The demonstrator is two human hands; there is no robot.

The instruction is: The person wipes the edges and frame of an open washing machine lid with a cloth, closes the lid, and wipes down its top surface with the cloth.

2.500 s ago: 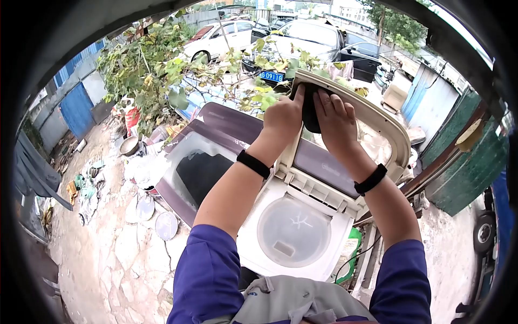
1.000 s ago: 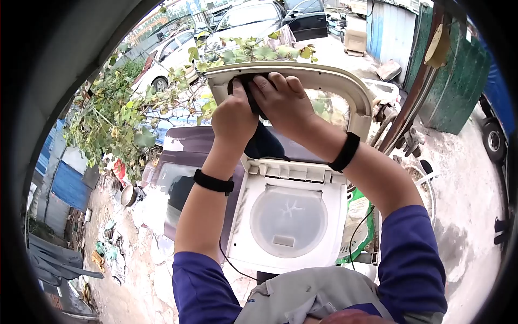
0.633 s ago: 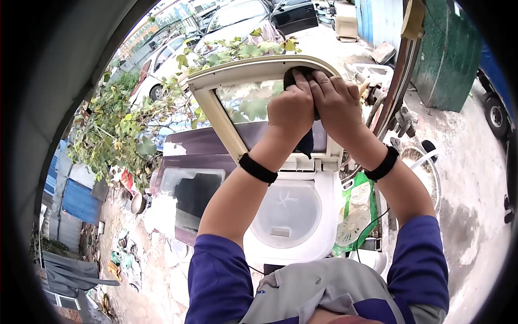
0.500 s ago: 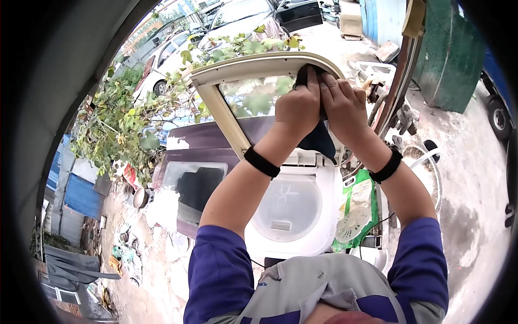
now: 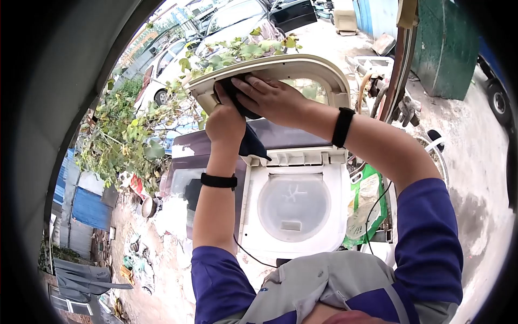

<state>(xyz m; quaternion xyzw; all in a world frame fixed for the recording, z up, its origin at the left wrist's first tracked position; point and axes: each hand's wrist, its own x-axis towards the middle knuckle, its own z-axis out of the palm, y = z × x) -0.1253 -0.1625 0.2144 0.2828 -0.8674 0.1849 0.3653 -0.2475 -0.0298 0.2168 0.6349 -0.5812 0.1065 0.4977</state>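
A dark cloth is bunched at the upper left corner of a raised cream lid with a clear window. My left hand is closed around the cloth, and part of the cloth hangs below it. My right hand presses the cloth against the lid's frame, its fingers pointing left and partly hidden by the fabric. Under the lid stands a white top-loading washing machine. Its round translucent inner cover is down.
A purple-grey panel stands behind the machine at the left. Leafy vines grow beyond it. A green bag and a black cable are at the right. Parked cars and a green metal box stand further back.
Both hands have moved left with the cloth, from the lid's upper right corner to its upper left corner. The right arm now reaches across the lid.
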